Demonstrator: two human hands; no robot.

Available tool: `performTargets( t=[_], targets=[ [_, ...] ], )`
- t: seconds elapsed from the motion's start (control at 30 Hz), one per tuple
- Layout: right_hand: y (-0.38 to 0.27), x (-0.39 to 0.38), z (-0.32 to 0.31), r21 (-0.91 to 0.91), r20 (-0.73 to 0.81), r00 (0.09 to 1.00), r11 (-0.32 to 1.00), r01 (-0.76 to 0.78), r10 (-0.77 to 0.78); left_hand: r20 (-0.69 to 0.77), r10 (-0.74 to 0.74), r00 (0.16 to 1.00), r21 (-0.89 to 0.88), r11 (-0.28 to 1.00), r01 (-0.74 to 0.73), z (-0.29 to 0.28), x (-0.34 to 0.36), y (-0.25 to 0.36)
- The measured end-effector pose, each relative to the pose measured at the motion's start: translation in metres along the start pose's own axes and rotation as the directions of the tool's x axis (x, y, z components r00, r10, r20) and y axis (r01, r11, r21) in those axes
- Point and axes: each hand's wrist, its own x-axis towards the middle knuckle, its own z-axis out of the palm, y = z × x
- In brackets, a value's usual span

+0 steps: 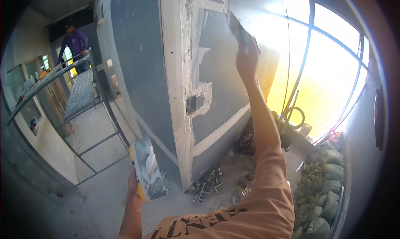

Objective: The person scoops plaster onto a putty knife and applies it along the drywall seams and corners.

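Note:
My right hand [248, 57] is raised at the upper middle, closed on a putty knife [238, 28] whose blade is at the grey wall board [218, 51], right of a pale filled seam and corner bead [177, 72]. The hand is a little blurred. White filler patches surround a small square recess [195, 103] lower on that board. At the lower middle left, my left hand [132, 184] grips the side of a rectangular plastering tray [152, 170] with a yellow edge and smears of white compound on it.
A co-worker [74, 43] in a purple top stands behind metal scaffolding [104, 118] at left. Metal offcuts [210, 180] lie at the wall's foot. Pale green sacks [333, 174] line the right side below a bright window [333, 72], near cables and a coiled hose [300, 118].

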Motion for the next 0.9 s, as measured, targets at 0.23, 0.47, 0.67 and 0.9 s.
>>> performTargets(
  t=[0.23,0.47,0.67,0.9],
  targets=[
    [0.033,0.086,0.155,-0.238,0.209,0.955,0.936,0.258,-0.21,-0.059,0.021,0.998,0.064,0.998,-0.017,-0.061,-0.008,0.059],
    [0.027,-0.01,0.142,-0.217,0.218,0.965,0.956,0.197,-0.149,-0.141,0.1,0.985,0.051,0.994,-0.093,-0.152,-0.011,0.098],
    [0.083,0.09,0.14,-0.23,0.116,0.951,0.924,0.307,-0.287,-0.122,0.118,0.986,0.028,0.993,-0.115,-0.135,0.002,0.105],
    [0.103,0.027,0.183,-0.281,0.172,0.978,0.945,0.165,-0.119,-0.202,0.167,0.965,0.053,0.986,-0.159,-0.161,0.026,0.028]
  ],
)
